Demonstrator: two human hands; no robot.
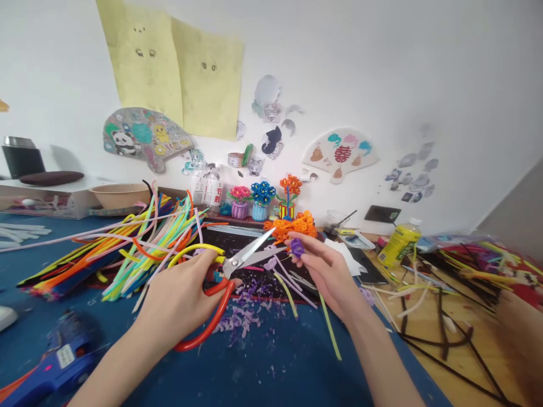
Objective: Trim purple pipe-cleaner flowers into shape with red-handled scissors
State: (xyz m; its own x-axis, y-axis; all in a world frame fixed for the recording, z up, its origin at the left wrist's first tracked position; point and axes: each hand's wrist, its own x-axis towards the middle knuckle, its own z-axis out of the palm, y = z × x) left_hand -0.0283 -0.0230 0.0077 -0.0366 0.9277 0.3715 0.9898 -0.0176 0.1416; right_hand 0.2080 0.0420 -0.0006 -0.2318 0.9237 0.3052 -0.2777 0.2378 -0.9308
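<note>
Your left hand (181, 289) grips scissors (232, 265), blades apart | your right hand (327, 265) pinches a purple piece (297, 247) with fingertips | purple clippings (240, 317) line the black board's (229, 240) near edge

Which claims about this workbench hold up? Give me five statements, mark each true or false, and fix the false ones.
1. The left hand holds red-handled scissors. True.
2. The scissors' blades are closed together. False: they are spread apart.
3. The right hand holds an orange piece. False: it holds a purple piece.
4. The blue flowers stand between the pink flowers and orange flowers. True.
5. The yellow bottle is at the picture's left. False: it is at the right.
</note>
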